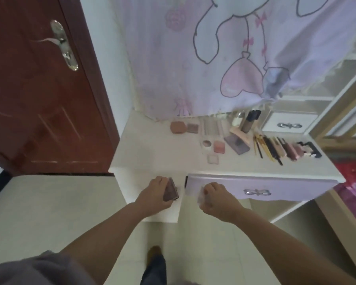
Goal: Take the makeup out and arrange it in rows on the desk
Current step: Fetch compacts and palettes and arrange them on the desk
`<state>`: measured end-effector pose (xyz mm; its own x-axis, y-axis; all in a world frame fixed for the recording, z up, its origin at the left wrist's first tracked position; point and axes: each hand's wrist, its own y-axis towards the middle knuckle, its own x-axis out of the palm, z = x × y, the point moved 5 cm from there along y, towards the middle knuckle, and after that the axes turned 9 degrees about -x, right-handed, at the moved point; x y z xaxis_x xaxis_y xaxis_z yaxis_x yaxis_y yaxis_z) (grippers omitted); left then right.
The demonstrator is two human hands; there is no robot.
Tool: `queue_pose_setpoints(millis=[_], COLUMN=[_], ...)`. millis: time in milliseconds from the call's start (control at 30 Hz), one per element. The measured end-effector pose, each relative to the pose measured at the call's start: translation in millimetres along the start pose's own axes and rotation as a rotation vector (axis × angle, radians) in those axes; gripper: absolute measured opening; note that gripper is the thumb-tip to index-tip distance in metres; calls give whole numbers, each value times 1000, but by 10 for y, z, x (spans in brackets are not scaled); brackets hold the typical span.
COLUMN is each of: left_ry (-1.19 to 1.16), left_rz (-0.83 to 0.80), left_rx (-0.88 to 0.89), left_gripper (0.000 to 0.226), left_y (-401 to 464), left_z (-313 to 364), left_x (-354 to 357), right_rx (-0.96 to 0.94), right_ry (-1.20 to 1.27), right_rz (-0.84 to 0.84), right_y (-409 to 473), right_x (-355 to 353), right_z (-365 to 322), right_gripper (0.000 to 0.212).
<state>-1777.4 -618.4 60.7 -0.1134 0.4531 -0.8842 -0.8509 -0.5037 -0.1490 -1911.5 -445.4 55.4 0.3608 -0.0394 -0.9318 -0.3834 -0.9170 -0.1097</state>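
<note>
We see a white desk (152, 155) bearing makeup in rows — compacts (178, 127), a bottle (249, 121), and what look like brushes (265, 148).

drawer (255, 190): inside hidden from you | right hand (218, 199): held clear item blurred | brushes (269, 149): too small to sort

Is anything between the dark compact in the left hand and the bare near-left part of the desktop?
Nothing visible. The left hand holds the dark compact just below the desk edge; bare desktop lies directly beyond it.
</note>
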Motion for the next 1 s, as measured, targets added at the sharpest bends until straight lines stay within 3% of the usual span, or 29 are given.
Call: queue_pose_setpoints(millis=[200,333,400,567,833,1000], left_ry=[58,104,134,210,312,345], left_rz=[-98,-175,-202,-225,-190,-295], left_rx=[46,82,94,83,123,160], left_gripper=[58,61,65,68,71,74], left_y=[1292,1884,2145,2580,2807,2845], left_z=[-216,-224,-229,-283,-294,-307], left_x=[-328,-304,-277,-153,-16,-63], right_rx=[89,-237,-270,-33,-54,-17], right_ry=[-19,-379,-486,-250,-238,-194], right_rz=[28,42,3,-139,-221,-276], right_y=[1283,1878,2146,2593,2734,2766], right_x=[-321,-425,-427,-276,-127,-254], right_z=[148,119,213,630,904,881], right_gripper=[30,25,25,44,53,59])
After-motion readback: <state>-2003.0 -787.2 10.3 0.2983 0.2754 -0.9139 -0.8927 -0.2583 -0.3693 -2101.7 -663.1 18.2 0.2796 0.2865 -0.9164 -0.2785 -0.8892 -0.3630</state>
